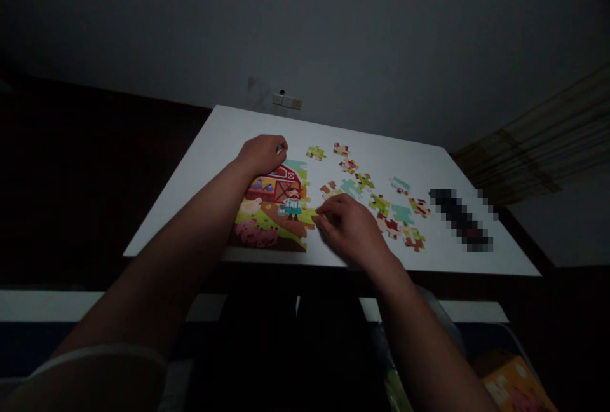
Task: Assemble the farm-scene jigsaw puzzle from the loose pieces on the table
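A partly joined jigsaw puzzle (281, 199) lies near the table's front edge, showing a red barn, a farmer and pink pigs. Over its upper left part rests my left hand (262, 152), its fingers curled; whatever may be in them is hidden. My right hand (350, 224) is closed in a pinch at the puzzle's right edge. Between its fingertips is a green puzzle piece (312, 217), touching or very close to the joined part; I cannot tell whether it is locked in. Several loose puzzle pieces (380, 204) lie right of the puzzle, some partly behind my right hand.
The white table (410, 157) stands near a grey wall with sockets (287, 101). A dark, pixelated object (460, 221) lies at the table's right. Below right, an orange box (519, 386) sits beside my right forearm. A striped curtain (538, 138) hangs at the right.
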